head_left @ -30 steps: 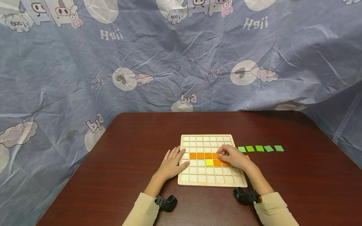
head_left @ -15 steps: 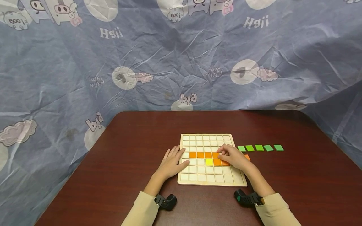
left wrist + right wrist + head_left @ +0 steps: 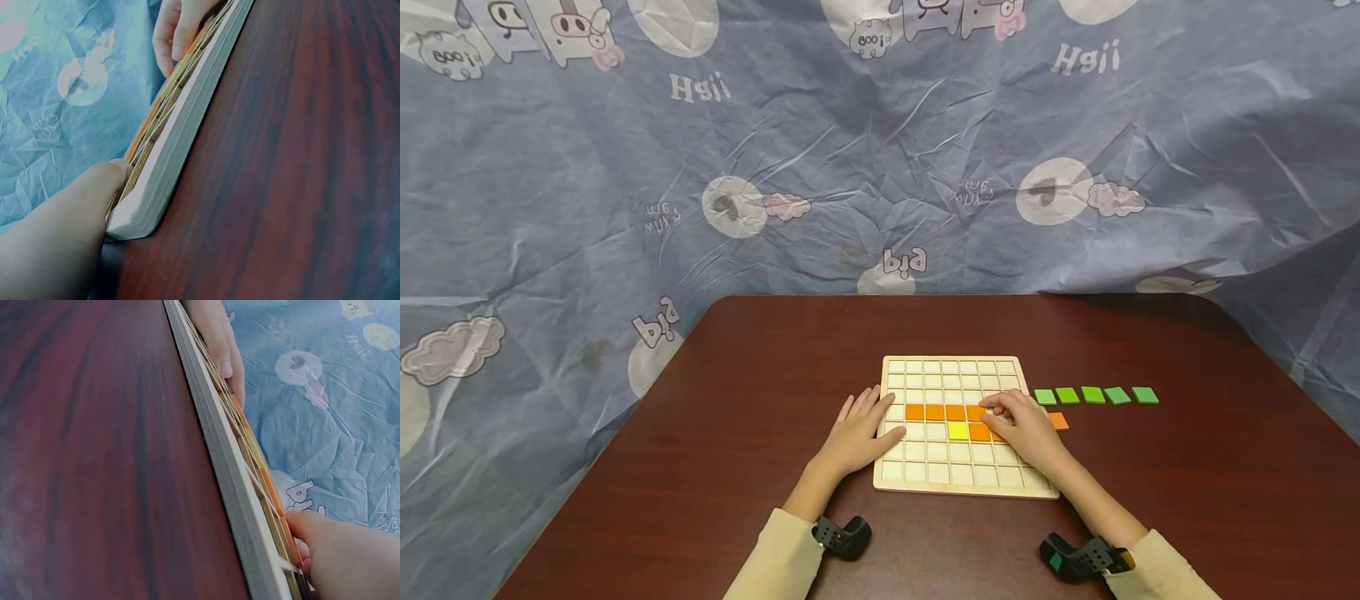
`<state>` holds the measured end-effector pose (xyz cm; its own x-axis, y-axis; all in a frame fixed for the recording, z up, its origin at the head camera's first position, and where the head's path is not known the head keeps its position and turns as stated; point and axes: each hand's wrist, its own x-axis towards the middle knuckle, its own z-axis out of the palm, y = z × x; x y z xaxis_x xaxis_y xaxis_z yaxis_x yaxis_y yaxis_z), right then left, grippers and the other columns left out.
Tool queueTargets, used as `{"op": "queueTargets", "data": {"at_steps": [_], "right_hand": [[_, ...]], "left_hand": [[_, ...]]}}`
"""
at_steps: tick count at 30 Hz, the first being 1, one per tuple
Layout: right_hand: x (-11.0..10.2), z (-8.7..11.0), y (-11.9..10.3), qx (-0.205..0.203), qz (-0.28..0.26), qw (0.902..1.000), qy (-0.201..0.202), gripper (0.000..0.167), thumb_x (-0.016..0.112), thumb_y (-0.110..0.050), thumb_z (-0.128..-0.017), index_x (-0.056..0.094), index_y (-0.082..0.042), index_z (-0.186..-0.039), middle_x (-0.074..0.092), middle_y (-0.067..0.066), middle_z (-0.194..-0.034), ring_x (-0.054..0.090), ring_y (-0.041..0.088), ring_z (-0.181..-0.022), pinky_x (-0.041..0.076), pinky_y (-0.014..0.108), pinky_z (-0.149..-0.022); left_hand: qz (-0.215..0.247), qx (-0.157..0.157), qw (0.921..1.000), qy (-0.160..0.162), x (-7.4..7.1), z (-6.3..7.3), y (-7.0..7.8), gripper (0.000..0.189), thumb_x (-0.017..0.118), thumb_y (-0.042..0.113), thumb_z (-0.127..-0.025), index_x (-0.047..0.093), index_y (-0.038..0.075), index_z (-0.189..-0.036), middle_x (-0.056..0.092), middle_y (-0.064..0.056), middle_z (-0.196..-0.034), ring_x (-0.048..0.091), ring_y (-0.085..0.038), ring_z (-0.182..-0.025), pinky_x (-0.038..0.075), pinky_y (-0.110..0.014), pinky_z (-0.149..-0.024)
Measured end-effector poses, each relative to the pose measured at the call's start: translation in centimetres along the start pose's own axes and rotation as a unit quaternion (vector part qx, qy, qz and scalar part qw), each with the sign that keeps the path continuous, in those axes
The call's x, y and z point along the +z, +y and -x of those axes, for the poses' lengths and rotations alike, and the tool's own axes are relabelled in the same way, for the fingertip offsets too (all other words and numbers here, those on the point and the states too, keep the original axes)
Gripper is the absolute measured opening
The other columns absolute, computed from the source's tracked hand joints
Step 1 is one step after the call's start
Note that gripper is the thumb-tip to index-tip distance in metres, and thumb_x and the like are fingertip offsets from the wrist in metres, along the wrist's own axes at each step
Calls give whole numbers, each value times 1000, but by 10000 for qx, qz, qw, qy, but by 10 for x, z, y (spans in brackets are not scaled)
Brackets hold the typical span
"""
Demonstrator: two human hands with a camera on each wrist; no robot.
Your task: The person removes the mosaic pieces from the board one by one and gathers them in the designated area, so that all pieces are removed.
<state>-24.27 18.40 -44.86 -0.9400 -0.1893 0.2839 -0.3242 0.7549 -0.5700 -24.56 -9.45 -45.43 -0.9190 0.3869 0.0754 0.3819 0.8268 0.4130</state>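
Observation:
A pale wooden grid board (image 3: 925, 473) lies on the table with a row of orange square tiles (image 3: 935, 412) set in its cells. Below that row sit a yellow tile (image 3: 958, 431) and more orange tiles, partly covered by my right hand (image 3: 1028, 427). That hand's thumb and bent fingers meet at an orange tile near the right of the row; in the right wrist view the thumb (image 3: 306, 525) lies against orange tile edges (image 3: 292, 537). My left hand (image 3: 856, 433), fingers spread, rests on the board's left edge; its thumb (image 3: 100, 181) touches the top in the left wrist view.
A line of several loose green tiles (image 3: 1093, 395) lies on the dark table (image 3: 775, 367) to the right of the board. Just below them is a loose orange tile (image 3: 1058, 421) close to my right hand. A printed blue-grey cloth (image 3: 850, 150) hangs behind the table.
My right wrist has shifted right and slightly toward me, while its fingertips stay at nearly the same cells; more of the loose orange tile shows. My left hand keeps its place.

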Motion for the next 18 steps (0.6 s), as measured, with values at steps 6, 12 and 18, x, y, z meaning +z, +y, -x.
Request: {"op": "queueTargets", "data": {"at_steps": [6,12,18], "right_hand": [[0,3,-1,29,14,9999,128,17,65,-19,-84,66,-13,-99,57,0,-86,48,14,-79,31,33,-73],[0,1,-1,74,-85,9999,74,17,64,-18,-84,65,-13,-100,57,0,-86,50,15,-80,36,31,-73],[-1,2,0,48,-272,9996,90,17,66,-16,-83,64,-13,-100,57,-1,-84,50,13,-78,40,28,-70]], "left_hand": [[10,19,10000,23,0,0,1,66,38,57,-89,29,21,-143,22,-10,-151,17,-25,-141,7,-46,-115],[-35,-4,10000,22,1,1,0,66,38,58,-89,29,22,-143,23,-9,-151,17,-24,-141,7,-46,-115],[-8,35,10000,40,0,1,0,65,38,58,-89,30,22,-143,23,-9,-151,17,-25,-141,7,-46,-115]]}}
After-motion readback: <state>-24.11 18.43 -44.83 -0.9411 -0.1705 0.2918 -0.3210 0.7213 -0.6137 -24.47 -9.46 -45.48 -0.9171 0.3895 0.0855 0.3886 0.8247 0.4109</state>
